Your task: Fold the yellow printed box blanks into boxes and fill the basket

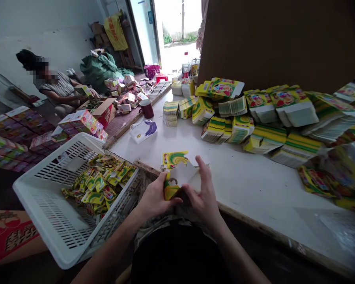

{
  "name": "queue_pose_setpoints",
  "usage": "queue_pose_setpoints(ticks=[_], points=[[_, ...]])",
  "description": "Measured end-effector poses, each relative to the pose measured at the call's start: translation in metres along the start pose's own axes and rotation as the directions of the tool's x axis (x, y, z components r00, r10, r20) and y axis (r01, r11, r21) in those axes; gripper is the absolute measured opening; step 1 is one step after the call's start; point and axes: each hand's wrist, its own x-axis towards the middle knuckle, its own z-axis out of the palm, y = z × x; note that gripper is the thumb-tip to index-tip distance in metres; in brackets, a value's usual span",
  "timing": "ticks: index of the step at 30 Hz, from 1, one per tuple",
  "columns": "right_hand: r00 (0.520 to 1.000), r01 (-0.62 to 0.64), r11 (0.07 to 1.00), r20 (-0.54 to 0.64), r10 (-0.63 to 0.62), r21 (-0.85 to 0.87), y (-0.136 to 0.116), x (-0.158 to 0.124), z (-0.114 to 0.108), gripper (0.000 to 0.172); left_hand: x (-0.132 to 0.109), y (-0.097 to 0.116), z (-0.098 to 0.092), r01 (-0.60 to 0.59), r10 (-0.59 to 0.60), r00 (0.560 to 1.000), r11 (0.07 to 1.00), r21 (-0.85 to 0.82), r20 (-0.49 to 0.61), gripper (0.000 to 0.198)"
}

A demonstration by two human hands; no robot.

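Note:
A small yellow-and-green printed carton (170,191) is in front of me at the table's edge, its white inner side and flaps facing up. My left hand (153,198) is closed around its left side, thumb along the near edge. My right hand (204,197) is at the carton's right side, thumb touching the near edge, index finger stretched up and apart. Just beyond the carton, a flat yellow carton piece (175,158) lies on the white tabletop (239,177). To my left, a white plastic crate (41,193) holds many small yellow packets (99,187).
Bundles of flat yellow cartons (263,138) line the table's far right side. A maroon mug (146,108) and a white-and-purple tissue pack (143,131) stand beyond my hands. At far left, a seated person (57,88) handles a box near stacked pink cartons (12,138).

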Motion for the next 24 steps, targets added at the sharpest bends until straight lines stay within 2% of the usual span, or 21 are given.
queue_pose_setpoints(ticks=[1, 2, 4, 6, 7, 8, 10, 12, 14, 16, 18, 20, 22, 24], points=[[0.992, -0.122, 0.981, 0.042, 0.117, 0.151, 0.002, -0.001, 0.004, 0.062, -0.001, -0.002, 0.003, -0.027, 0.027, 0.999, 1.000, 0.013, -0.023, 0.074], [0.967, -0.250, 0.921, 0.127, 0.222, 0.300, 0.003, -0.002, 0.008, 0.056, -0.002, -0.003, 0.005, -0.061, 0.061, 0.998, 0.998, 0.022, -0.026, 0.075], [0.878, -0.475, 0.706, 0.333, 0.344, 0.525, 0.006, -0.004, 0.016, 0.049, -0.004, -0.006, 0.010, -0.135, 0.134, 0.991, 0.988, 0.075, 0.011, 0.078], [0.802, -0.597, 0.509, 0.473, 0.365, 0.620, 0.007, -0.005, 0.021, 0.049, -0.005, -0.008, 0.012, -0.214, 0.205, 0.976, 0.960, 0.179, 0.066, 0.079], [0.785, -0.620, 0.463, 0.506, 0.358, 0.634, 0.008, -0.005, 0.022, 0.050, -0.005, -0.008, 0.012, -0.252, 0.239, 0.967, 0.940, 0.230, 0.084, 0.077], [0.783, -0.622, 0.457, 0.515, 0.349, 0.636, 0.008, -0.005, 0.021, 0.051, -0.005, -0.008, 0.012, -0.281, 0.265, 0.959, 0.921, 0.271, 0.094, 0.073], [0.823, -0.565, 0.548, 0.461, 0.331, 0.616, 0.008, -0.004, 0.018, 0.053, -0.004, -0.007, 0.010, -0.308, 0.288, 0.951, 0.897, 0.315, 0.110, 0.061], [0.882, -0.451, 0.710, 0.389, 0.265, 0.540, 0.008, -0.004, 0.014, 0.057, -0.003, -0.007, 0.010, -0.285, 0.254, 0.957, 0.904, 0.318, 0.137, 0.055], [0.925, -0.294, 0.859, 0.351, 0.145, 0.419, 0.007, -0.007, 0.011, 0.062, -0.002, -0.009, 0.011, -0.247, 0.206, 0.965, 0.924, 0.292, 0.163, 0.060], [0.940, -0.128, 0.945, 0.342, 0.018, 0.302, 0.008, -0.010, 0.010, 0.060, -0.001, -0.012, 0.013, -0.247, 0.215, 0.966, 0.927, 0.281, 0.141, 0.067], [0.945, -0.013, 0.973, 0.322, -0.063, 0.229, 0.012, -0.013, 0.011, 0.054, 0.000, -0.016, 0.015, -0.281, 0.269, 0.960, 0.908, 0.310, 0.083, 0.073], [0.960, 0.036, 0.980, 0.265, -0.088, 0.194, 0.018, -0.013, 0.012, 0.055, 0.000, -0.017, 0.013, -0.273, 0.289, 0.957, 0.886, 0.375, 0.013, 0.074], [0.976, 0.059, 0.985, 0.200, -0.090, 0.160, 0.023, -0.013, 0.011, 0.057, 0.000, -0.015, 0.009, -0.219, 0.257, 0.966, 0.878, 0.425, -0.033, 0.069], [0.970, 0.102, 0.989, 0.208, -0.123, 0.109, 0.025, -0.011, 0.008, 0.058, 0.000, -0.012, 0.003, -0.178, 0.228, 0.972, 0.880, 0.440, -0.062, 0.059]])
